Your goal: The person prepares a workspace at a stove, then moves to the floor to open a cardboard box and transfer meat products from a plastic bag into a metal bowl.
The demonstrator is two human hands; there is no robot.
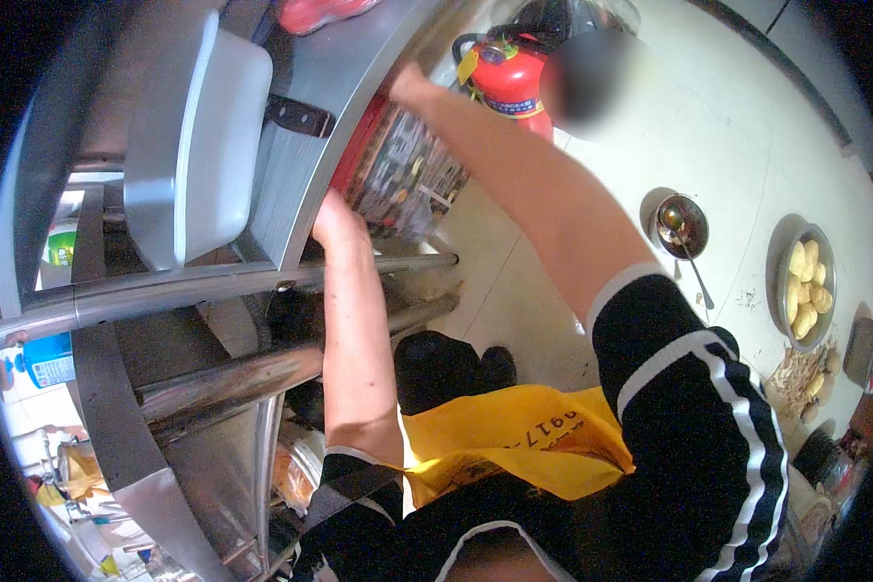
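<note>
Both my arms reach under the edge of a stainless steel worktop (335, 138). My left hand (335, 214) shows only at the back and wrist; its fingers are hidden beneath the edge, near a red surface. Farther up, my right hand (407, 80) is at the same edge, blurred, with its fingers hidden. Between the two hands lies a box or crate-like thing with a dark patterned side (407, 174) and a red top (360, 138). On the worktop stand a pale plastic tub (229, 138) and, beside it, a dark riveted knife handle (302, 116).
A red fire extinguisher (509, 80) stands on the floor beyond my right forearm. To the right are a metal bowl with a spoon (680, 225) and a metal basin (833, 262) of peeled potatoes. Steel table rails (422, 262) run below my left arm.
</note>
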